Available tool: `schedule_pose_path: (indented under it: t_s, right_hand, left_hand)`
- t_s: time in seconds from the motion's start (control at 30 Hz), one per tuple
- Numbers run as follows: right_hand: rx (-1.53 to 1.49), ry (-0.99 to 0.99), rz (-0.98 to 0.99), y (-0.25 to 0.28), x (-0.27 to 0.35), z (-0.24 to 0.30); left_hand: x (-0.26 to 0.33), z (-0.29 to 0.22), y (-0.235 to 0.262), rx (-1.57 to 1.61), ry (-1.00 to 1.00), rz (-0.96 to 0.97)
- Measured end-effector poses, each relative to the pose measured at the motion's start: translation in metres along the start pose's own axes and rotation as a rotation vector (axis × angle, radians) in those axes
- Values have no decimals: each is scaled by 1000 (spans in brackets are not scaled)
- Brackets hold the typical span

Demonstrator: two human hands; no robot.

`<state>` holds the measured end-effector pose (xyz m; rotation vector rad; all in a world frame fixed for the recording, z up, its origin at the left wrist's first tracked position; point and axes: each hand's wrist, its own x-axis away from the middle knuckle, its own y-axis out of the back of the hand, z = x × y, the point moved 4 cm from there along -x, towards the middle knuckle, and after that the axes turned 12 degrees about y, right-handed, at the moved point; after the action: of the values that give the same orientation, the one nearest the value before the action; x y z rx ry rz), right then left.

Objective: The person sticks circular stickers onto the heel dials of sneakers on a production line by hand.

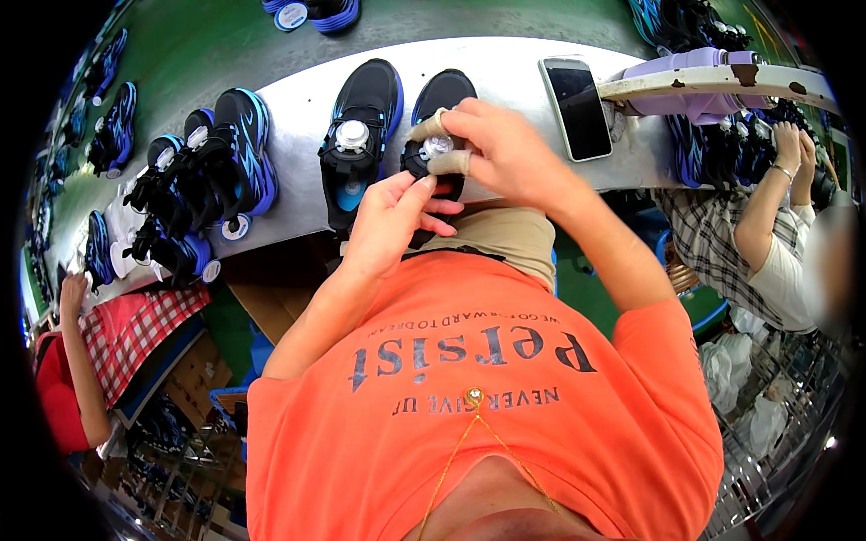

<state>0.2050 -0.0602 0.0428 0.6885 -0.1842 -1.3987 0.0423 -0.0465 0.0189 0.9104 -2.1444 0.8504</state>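
A black sneaker with blue-purple sole edges (444,90) lies on the metal work table, its toe pointing away from me. My right hand (510,149) wears pale finger covers on thumb and index finger, which close around the sneaker's clear-white round dial (437,146). At the collar end of the same shoe, my left hand (390,221) pinches with thumb and index finger; whatever is between the tips is too small to make out. The other left fingers stretch toward the shoe opening. Just left stands a matching sneaker (372,95) with a white dial (352,136) on its tongue.
Several more sneakers (239,135) with round tags crowd the table (293,113) to the left. On the right lie a phone (577,108), a chipped whitish bar (722,83) and a lilac object (690,63). Co-workers sit at both sides, one in plaid (713,234). A green surface (189,45) extends beyond.
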Motion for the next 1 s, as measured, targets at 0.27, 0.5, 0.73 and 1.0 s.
schedule_pose_path:
  t_s: [0.27,0.5,0.73,1.0]
  right_hand:
    - [-123,-11,61,4,-3,-2]
    - [-36,-69,158,6,-15,-11]
    - [115,-60,122,-54,-111,-75]
    - [38,-62,191,-87,-123,-82]
  left_hand:
    - [2,-3,-1,3,11,5]
    - [41,-52,4,-461,122,-15]
    - [13,-88,48,-984,-558,-363]
    - [20,-83,51,-875,-452,-276]
